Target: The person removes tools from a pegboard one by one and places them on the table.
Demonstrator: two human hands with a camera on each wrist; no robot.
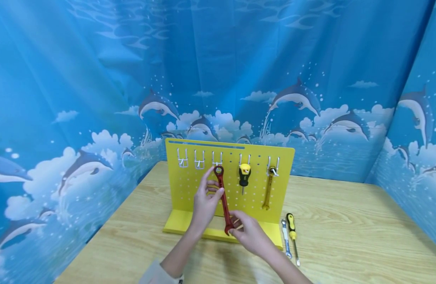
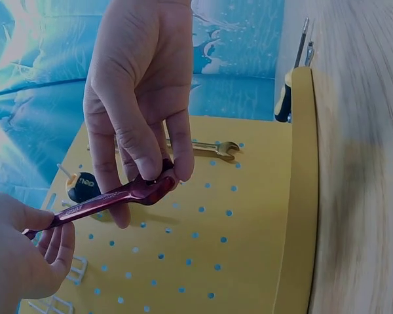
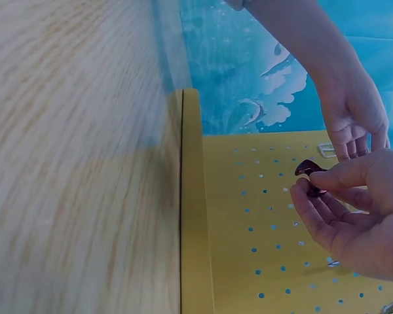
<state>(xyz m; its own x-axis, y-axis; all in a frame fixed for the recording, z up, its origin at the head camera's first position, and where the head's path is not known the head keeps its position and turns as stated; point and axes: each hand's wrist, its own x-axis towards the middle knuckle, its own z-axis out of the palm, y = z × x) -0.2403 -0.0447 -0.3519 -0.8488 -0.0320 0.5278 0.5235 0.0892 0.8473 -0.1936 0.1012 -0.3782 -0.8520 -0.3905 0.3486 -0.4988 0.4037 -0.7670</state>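
Observation:
A red combination wrench (image 1: pixel 223 201) slants in front of the yellow pegboard (image 1: pixel 204 197), ring end up, just below the third white hook (image 1: pixel 217 158) from the left. My left hand (image 1: pixel 206 201) pinches its upper part between thumb and fingers. At the lower, forked end, my right hand (image 1: pixel 248 232) holds the wrench by its fingertips; the right wrist view shows this forked head (image 3: pixel 308 169) between thumb and fingers. Whether the ring touches the hook cannot be made out.
A stubby yellow-black screwdriver (image 1: pixel 244 175) and a gold wrench (image 1: pixel 268 191) hang on hooks to the right. Two bare hooks (image 1: pixel 183 161) are at the left. On the wooden table (image 1: pixel 331 221), right of the board, lie a silver wrench (image 1: pixel 286 238) and a long screwdriver (image 1: pixel 292 234).

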